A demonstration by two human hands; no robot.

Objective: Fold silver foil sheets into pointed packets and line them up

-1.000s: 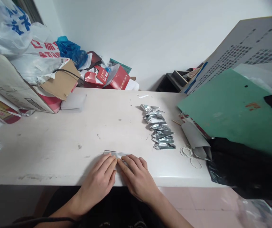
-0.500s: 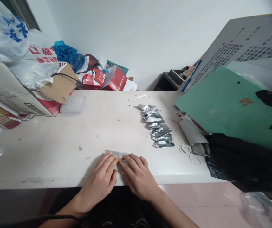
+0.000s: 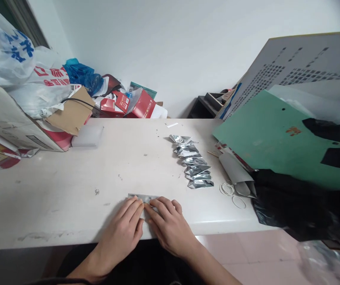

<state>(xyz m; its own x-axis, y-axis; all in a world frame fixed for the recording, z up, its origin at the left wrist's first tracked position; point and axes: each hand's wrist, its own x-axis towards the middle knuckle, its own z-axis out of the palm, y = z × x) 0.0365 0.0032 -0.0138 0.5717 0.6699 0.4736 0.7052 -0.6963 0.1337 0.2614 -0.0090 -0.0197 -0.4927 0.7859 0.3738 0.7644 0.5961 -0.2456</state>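
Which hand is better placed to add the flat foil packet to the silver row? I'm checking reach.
Probably the right hand: it lies on the foil packet on the side towards the row of silver packets. The left hand is farther from that row.

The scene is lit evenly by soft, diffuse light; only faint shadows are cast on the white table [image 3: 69,186]. Glints are thrown off the foil packets [image 3: 194,164]. Edges are bent by wide-angle distortion, and the lower right corner is blurred.
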